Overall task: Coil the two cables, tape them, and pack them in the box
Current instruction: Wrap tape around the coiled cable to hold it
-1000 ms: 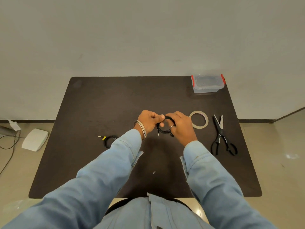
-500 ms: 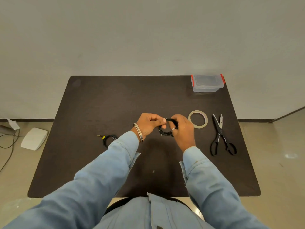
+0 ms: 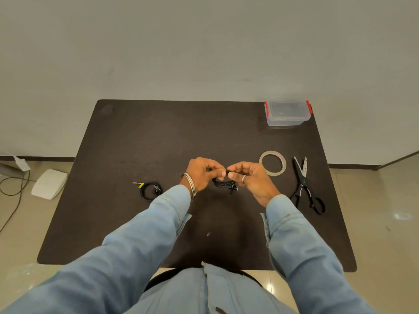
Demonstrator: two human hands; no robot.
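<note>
- Both hands are up over the middle of the dark table [image 3: 127, 141], working on one small black cable coil [image 3: 223, 182].
- Left hand [image 3: 201, 174] has its fingers curled in around the left side of that coil, thumb and fingertips pinching near the top of the loop. There's a metal bangle [image 3: 190, 185] on that wrist.
- Right hand [image 3: 249, 177] is pinching the same coil at the top, thumb against index finger, right where it meets the left hand's fingertips. The other fingers are loosely curled, with a ring on one.
- A bit of the coil hangs out below the hands, and a plug end dangles at the lower right of the loop.
- The second cable [image 3: 150, 189] is already in a coil, lying flat on the table off to the left of the hands, with a yellow-tagged plug tip sticking out to its left. Nobody's touching it.
- Tape roll [image 3: 272, 163] lies flat just right of the right hand, and the scissors [image 3: 305, 184] are further right, blades pointing away.
- The clear box [image 3: 287, 112] with red clips sits at the far right corner of the table, lid on, well away from both cables.
- On the floor to the left there's a white gadget [image 3: 49, 183] with a cord.
</note>
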